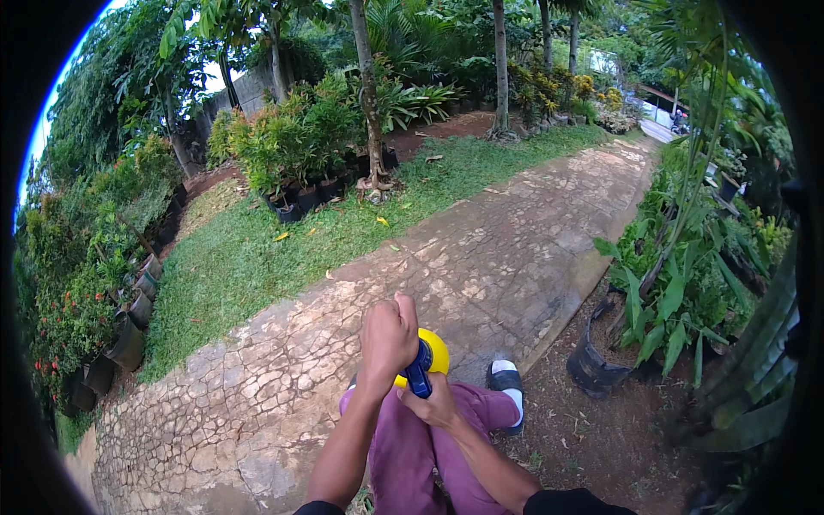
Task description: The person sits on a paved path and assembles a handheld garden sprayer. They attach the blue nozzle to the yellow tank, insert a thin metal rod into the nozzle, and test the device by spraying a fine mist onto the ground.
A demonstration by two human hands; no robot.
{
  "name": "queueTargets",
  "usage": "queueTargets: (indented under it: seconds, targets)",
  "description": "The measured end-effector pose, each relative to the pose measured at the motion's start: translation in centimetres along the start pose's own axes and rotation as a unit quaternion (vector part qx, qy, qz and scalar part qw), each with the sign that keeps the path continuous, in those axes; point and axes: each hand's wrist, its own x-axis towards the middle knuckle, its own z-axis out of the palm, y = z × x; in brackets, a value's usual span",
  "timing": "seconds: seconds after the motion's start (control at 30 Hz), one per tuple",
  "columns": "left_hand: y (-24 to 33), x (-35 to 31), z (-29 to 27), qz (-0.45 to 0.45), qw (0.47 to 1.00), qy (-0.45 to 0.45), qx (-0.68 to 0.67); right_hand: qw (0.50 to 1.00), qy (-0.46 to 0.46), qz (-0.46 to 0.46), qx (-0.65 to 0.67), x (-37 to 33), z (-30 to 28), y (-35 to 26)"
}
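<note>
Above my lap is a sprayer bottle with a round yellow body (436, 350) and a dark blue head (418, 374), seen from above. My right hand (433, 403) is closed around the near end of the blue head, by my knees. My left hand (389, 336) makes a fist over the far left side of the sprayer, knuckles up. The part within that fist is hidden. My forearms and the fist cover much of the bottle's left side.
My legs in purple trousers (408, 455) are bent below, with a dark sandal (506, 378) over a white sock. Cracked stone paving (292, 369) runs ahead beside grass (223, 275). A black plant pot (592, 365) stands at right; several potted shrubs (300, 146) line the left.
</note>
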Motion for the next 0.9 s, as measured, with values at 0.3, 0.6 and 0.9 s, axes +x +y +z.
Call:
queueTargets:
  seconds: [0.3, 0.6, 0.9]
  targets:
    - [5.6, -1.0, -7.2, 0.126, 0.989, -0.029, -0.078, 0.998, -0.029, -0.037, -0.029, -0.3, -0.2, 0.1]
    - [-2.9, -2.9, -0.1, -0.037, 0.994, 0.076, -0.076, 0.999, -0.034, -0.023, -0.002, -0.2, 0.3, 0.2]
    - [-9.2, -4.3, 1.9, -0.117, 0.932, 0.176, -0.294, 0.968, -0.119, 0.005, 0.221, -0.9, -1.3, 0.2]
